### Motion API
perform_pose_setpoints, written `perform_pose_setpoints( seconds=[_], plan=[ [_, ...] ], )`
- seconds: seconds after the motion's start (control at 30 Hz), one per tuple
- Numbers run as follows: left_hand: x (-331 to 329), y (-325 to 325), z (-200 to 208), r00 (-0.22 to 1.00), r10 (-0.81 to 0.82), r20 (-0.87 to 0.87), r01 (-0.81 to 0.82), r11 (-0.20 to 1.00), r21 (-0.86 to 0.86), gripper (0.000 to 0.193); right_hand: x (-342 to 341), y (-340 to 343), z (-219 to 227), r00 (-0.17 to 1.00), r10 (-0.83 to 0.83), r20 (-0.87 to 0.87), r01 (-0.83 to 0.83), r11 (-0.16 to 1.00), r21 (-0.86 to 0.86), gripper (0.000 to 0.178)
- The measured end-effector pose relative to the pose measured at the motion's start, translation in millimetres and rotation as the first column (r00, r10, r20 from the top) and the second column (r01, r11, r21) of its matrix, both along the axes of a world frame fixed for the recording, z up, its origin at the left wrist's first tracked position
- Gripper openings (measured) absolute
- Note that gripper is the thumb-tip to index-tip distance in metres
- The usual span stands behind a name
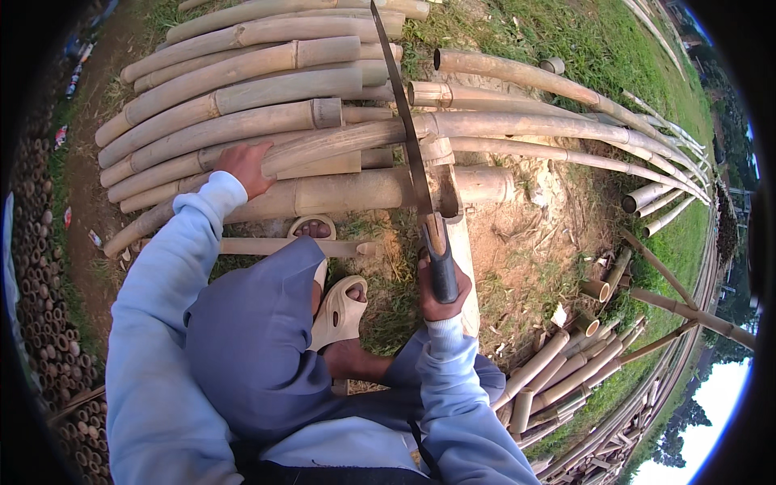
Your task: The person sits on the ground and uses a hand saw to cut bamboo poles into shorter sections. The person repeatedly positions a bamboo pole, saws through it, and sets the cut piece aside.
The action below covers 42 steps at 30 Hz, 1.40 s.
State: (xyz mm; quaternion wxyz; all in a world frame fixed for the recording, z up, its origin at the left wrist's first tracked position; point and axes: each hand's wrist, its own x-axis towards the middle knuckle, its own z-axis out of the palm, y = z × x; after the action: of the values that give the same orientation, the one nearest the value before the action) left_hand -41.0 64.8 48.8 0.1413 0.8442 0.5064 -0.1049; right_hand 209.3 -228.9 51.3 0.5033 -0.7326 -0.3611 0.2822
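Observation:
My right hand [443, 284] is wrapped round the dark handle of a handsaw [415, 158]. The long blade points away from me and lies across a bamboo pole [339, 144], close to a short wooden support [439, 153]. Farther left, my left hand [245, 168] grips the same pole from above, its fingers curled over the side. A thicker bamboo pole [347, 191] lies just nearer to me, beneath the held one. Whether the blade's teeth sit in a cut is hard to make out.
Several cut bamboo lengths [242, 85] lie side by side at the far left. Long poles [517, 73] stretch off to the right. A pale plank [462, 259] runs beside my right hand. Short bamboo pieces [558, 372] are heaped at lower right. My sandalled foot [339, 311] is near the poles.

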Motion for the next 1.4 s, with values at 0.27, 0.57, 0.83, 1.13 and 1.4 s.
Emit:
perform_pose_setpoints(
  seconds=[0.27,0.57,0.83,1.13,1.4],
  plan=[
    [-9.1,1.3,2.5,0.999,0.026,-0.02,-0.027,0.998,-0.061,0.07,-29.0,-138.7,34.9,0.982,0.006,0.186,0.017,0.993,-0.12,0.02],
    [12.1,-0.1,2.4,0.998,-0.005,0.06,0.004,1.0,0.013,0.063,18.5,37.5,-6.2,0.997,0.063,0.046,-0.067,0.994,0.089,0.009],
    [-12.1,2.1,2.3,1.0,-0.006,-0.001,0.006,0.999,-0.049,0.069,-24.0,-116.4,23.7,0.999,0.009,0.035,-0.004,0.987,-0.158,0.017],
    [5.3,5.8,-3.9,0.999,-0.043,0.03,0.043,0.999,-0.001,0.065,14.9,16.1,-15.1,0.997,0.076,-0.01,-0.076,0.997,0.018,0.009],
    [-8.6,14.6,-12.8,0.999,-0.028,0.031,0.028,1.0,-0.004,0.069,-18.1,-95.0,12.8,0.999,0.042,-0.021,-0.044,0.993,-0.106,0.011]
  ],
)
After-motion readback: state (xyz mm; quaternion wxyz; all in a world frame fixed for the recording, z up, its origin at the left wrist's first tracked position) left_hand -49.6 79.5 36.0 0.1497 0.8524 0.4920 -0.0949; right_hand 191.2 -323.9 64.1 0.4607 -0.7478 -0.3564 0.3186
